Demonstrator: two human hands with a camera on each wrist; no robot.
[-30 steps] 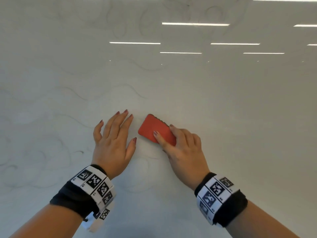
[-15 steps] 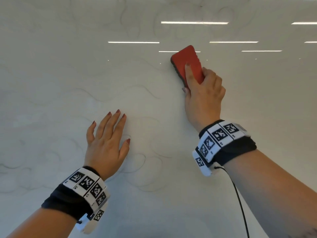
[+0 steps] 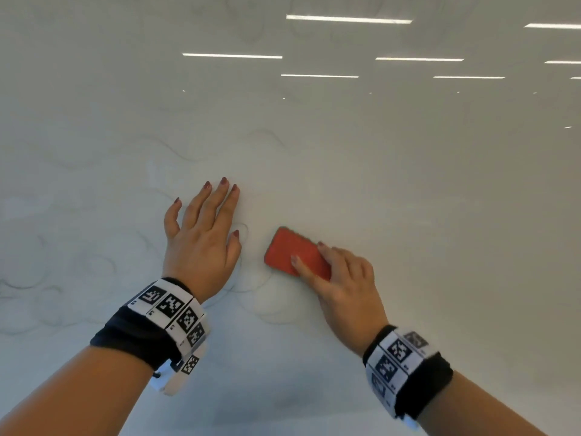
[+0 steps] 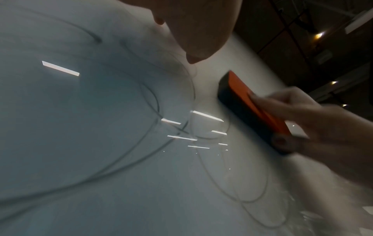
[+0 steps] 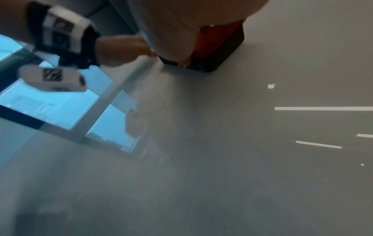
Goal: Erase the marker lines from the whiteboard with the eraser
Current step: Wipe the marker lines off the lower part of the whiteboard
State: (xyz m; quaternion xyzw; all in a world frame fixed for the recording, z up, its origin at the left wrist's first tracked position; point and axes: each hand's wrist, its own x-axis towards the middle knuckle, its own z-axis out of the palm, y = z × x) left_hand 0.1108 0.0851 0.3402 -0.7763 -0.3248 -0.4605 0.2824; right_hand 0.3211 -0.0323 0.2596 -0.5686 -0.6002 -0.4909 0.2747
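A glossy whiteboard [image 3: 408, 190] fills the head view, with faint curly marker lines [image 3: 176, 152] on its left half and around my hands. My right hand [image 3: 342, 278] grips a red eraser [image 3: 290, 251] with a black felt base [image 4: 240, 108] and holds it flat on the board. Just left of the eraser my left hand [image 3: 201, 234] lies flat on the board, fingers straight and spread. In the left wrist view dark loops [image 4: 153, 102] run close beside the eraser. The right wrist view shows the eraser [image 5: 218, 47] under my palm.
Ceiling lights [image 3: 349, 19] reflect off the board's upper right. The right half of the board [image 3: 456, 247] shows no lines. A window [image 5: 60, 105] appears past the board's edge in the right wrist view.
My right hand has swept the eraser from the upper middle of the board back down to just right of my left hand. The left hand has stayed flat in about the same place.
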